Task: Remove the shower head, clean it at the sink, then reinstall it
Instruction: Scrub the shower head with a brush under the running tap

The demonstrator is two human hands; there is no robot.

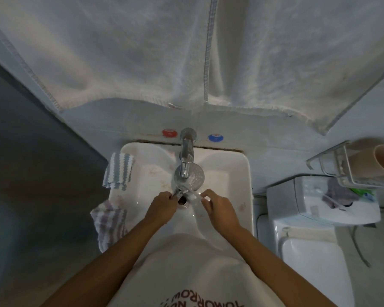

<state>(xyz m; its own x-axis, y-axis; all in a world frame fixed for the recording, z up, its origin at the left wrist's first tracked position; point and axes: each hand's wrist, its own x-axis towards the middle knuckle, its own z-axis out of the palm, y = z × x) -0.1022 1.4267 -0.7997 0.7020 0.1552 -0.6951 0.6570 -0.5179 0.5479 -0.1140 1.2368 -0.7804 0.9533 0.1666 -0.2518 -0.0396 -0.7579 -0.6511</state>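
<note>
Shower head (190,177): over the sink (235,173), under the tap (186,151).
Your left hand (162,207): grip curled on its handle.
Your right hand (220,209): grip seems to pinch something pale, blurred.

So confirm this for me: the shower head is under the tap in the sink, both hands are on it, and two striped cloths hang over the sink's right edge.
Wrong on one point: the head view shows both striped cloths hanging over the sink's left edge, not its right. The rest holds: the shower head is under the tap, with the left hand and right hand on it.
</note>
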